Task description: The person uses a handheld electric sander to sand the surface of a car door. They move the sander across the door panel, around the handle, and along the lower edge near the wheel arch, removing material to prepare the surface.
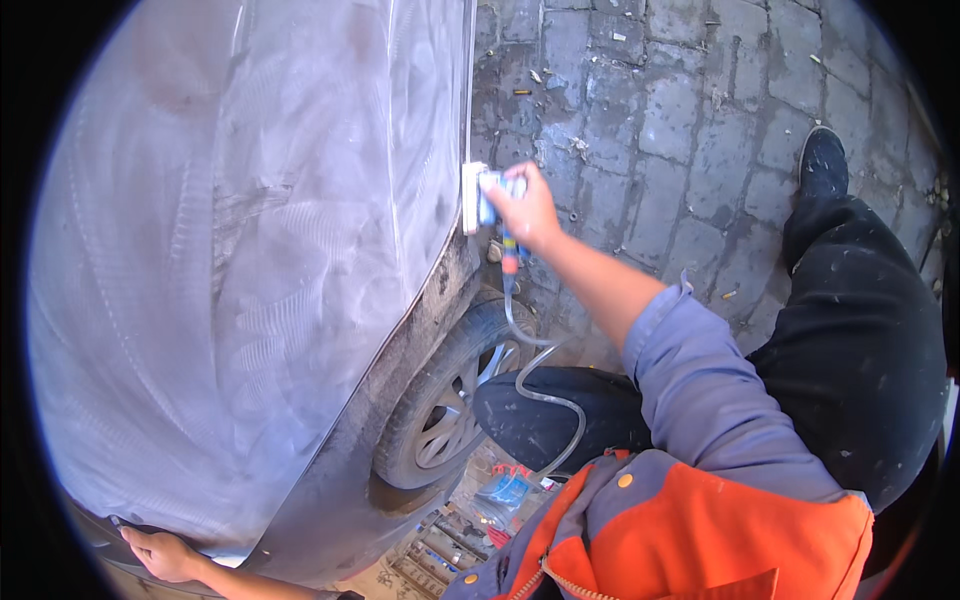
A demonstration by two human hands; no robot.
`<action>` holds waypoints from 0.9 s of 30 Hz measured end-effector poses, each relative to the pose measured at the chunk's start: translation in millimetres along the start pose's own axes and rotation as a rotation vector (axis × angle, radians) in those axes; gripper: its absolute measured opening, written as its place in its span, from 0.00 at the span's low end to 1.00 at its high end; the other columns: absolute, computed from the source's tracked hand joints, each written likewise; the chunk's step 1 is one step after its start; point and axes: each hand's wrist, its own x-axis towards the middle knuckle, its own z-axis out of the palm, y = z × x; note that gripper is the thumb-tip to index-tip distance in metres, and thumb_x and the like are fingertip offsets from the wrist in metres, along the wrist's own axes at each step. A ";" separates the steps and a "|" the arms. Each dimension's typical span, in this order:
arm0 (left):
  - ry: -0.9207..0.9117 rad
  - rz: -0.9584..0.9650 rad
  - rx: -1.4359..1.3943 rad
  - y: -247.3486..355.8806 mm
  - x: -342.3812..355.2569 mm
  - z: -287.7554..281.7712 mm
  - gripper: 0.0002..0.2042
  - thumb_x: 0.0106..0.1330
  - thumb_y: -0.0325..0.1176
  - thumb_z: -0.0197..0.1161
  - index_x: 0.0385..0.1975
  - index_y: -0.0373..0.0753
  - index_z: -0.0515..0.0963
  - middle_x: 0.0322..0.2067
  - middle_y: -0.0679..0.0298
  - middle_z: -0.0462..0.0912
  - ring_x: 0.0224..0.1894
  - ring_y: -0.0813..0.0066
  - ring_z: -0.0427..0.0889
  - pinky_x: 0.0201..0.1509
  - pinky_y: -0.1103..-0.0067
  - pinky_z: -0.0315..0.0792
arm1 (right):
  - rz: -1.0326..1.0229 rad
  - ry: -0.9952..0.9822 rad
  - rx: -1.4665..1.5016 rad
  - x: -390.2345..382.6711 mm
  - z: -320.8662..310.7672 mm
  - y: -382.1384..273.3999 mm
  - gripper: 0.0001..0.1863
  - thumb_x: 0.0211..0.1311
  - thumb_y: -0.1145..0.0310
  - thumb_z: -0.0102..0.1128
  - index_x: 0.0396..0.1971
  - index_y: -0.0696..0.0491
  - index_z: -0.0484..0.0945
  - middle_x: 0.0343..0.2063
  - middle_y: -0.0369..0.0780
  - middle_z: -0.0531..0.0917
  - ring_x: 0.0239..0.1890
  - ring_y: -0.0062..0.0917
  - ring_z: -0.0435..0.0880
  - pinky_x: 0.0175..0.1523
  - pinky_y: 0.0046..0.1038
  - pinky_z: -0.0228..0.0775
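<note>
My right hand point(530, 212) is closed round a blue and white air sander point(486, 200). The sander's flat pale pad stands upright against the side of a dusty car, just ahead of the wheel arch. From its coloured connector a clear air hose point(548, 397) loops down past my knee. A pale, streaked sheet point(290, 200) covers the car's upper body. My left hand point(163, 555) is at the sheet's lower left edge, over a dark part of the car. Its fingers look curled there, and what they grip, if anything, is hidden.
A car wheel point(445, 415) with a silver rim sits beside my bent knee. Below it are a blue plastic bag point(503, 492) and a drain grate point(437, 553). Grey paving bricks point(690, 130) with scattered litter lie on the right, where my dark shoe point(824, 160) stands.
</note>
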 end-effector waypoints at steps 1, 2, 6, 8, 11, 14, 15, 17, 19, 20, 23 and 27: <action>0.012 0.004 0.006 -3.4 -0.7 -2.0 0.32 0.78 0.69 0.47 0.61 0.54 0.87 0.61 0.67 0.88 0.63 0.60 0.84 0.65 0.70 0.76 | 0.120 -0.079 0.001 -24.2 -2.6 -6.7 0.28 0.60 0.51 0.80 0.43 0.55 0.74 0.40 0.46 0.85 0.42 0.30 0.85 0.47 0.38 0.79; 0.024 0.016 -0.001 -0.2 1.3 -1.8 0.32 0.78 0.69 0.47 0.61 0.53 0.87 0.61 0.67 0.88 0.63 0.60 0.84 0.64 0.70 0.76 | 0.054 -0.055 -0.056 -36.0 -3.8 22.2 0.27 0.59 0.52 0.81 0.43 0.55 0.74 0.40 0.47 0.84 0.43 0.32 0.85 0.49 0.39 0.79; 0.020 -0.016 0.000 2.3 -1.4 1.5 0.33 0.77 0.70 0.47 0.60 0.53 0.88 0.60 0.67 0.88 0.62 0.59 0.84 0.64 0.69 0.76 | 0.021 -0.039 -0.153 -58.9 -2.6 56.3 0.27 0.57 0.54 0.82 0.43 0.54 0.74 0.42 0.48 0.83 0.45 0.37 0.84 0.53 0.40 0.77; 0.020 -0.045 0.035 1.4 -0.9 -0.3 0.33 0.77 0.70 0.47 0.60 0.53 0.88 0.60 0.67 0.88 0.61 0.59 0.85 0.64 0.69 0.76 | -0.067 -0.001 -0.117 -31.8 0.6 39.7 0.27 0.57 0.54 0.82 0.43 0.54 0.75 0.41 0.47 0.84 0.44 0.35 0.85 0.51 0.39 0.78; 0.022 0.001 0.016 -29.1 15.6 6.4 0.33 0.76 0.71 0.48 0.60 0.53 0.88 0.59 0.66 0.89 0.60 0.58 0.85 0.64 0.69 0.76 | -0.053 0.012 -0.032 26.3 0.3 -18.0 0.28 0.57 0.53 0.83 0.43 0.54 0.75 0.39 0.46 0.86 0.41 0.32 0.86 0.47 0.38 0.80; 0.022 0.042 -0.021 -28.7 12.9 9.3 0.33 0.76 0.70 0.48 0.60 0.53 0.88 0.59 0.65 0.89 0.60 0.58 0.85 0.64 0.69 0.76 | -0.124 0.083 -0.023 81.4 -5.9 -67.1 0.28 0.57 0.52 0.83 0.45 0.55 0.76 0.39 0.46 0.87 0.39 0.30 0.87 0.44 0.36 0.82; 0.022 0.037 -0.019 -23.4 11.0 8.2 0.33 0.77 0.70 0.48 0.60 0.53 0.88 0.59 0.66 0.89 0.60 0.58 0.85 0.64 0.69 0.76 | -0.138 0.099 -0.039 96.0 -8.2 -89.4 0.29 0.57 0.51 0.83 0.45 0.55 0.77 0.39 0.46 0.87 0.39 0.30 0.87 0.44 0.36 0.82; 0.027 0.024 -0.012 -9.8 3.8 3.3 0.32 0.77 0.70 0.48 0.60 0.54 0.88 0.59 0.66 0.89 0.60 0.58 0.85 0.63 0.69 0.77 | -0.168 0.119 -0.064 125.2 -18.1 -127.9 0.31 0.58 0.48 0.81 0.46 0.57 0.76 0.40 0.47 0.87 0.40 0.31 0.89 0.44 0.36 0.84; 0.032 0.041 -0.011 -14.9 8.9 5.6 0.32 0.77 0.69 0.48 0.60 0.54 0.88 0.59 0.67 0.89 0.60 0.59 0.85 0.63 0.70 0.77 | -0.233 0.155 -0.077 151.7 -23.2 -154.6 0.32 0.59 0.47 0.80 0.47 0.58 0.76 0.41 0.48 0.87 0.41 0.32 0.89 0.46 0.37 0.85; 0.033 0.047 -0.011 -16.9 9.7 7.0 0.32 0.78 0.69 0.48 0.60 0.54 0.88 0.60 0.67 0.89 0.60 0.59 0.85 0.63 0.70 0.77 | -0.253 0.161 -0.088 155.1 -23.8 -163.5 0.32 0.59 0.47 0.80 0.48 0.58 0.76 0.42 0.48 0.87 0.42 0.32 0.89 0.46 0.37 0.85; 0.022 -0.011 0.011 -0.4 -0.2 0.9 0.32 0.78 0.68 0.47 0.60 0.53 0.88 0.60 0.67 0.88 0.61 0.60 0.85 0.63 0.70 0.77 | -0.130 0.059 0.019 119.9 -21.5 -156.6 0.33 0.58 0.47 0.80 0.48 0.57 0.75 0.42 0.48 0.87 0.43 0.33 0.89 0.47 0.38 0.84; 0.005 -0.055 0.026 1.0 -1.6 -3.8 0.31 0.78 0.67 0.48 0.60 0.52 0.88 0.60 0.68 0.88 0.60 0.60 0.86 0.63 0.70 0.77 | -0.117 0.003 -0.065 63.6 -6.5 -53.3 0.27 0.62 0.55 0.81 0.47 0.53 0.71 0.39 0.40 0.84 0.41 0.24 0.83 0.46 0.34 0.80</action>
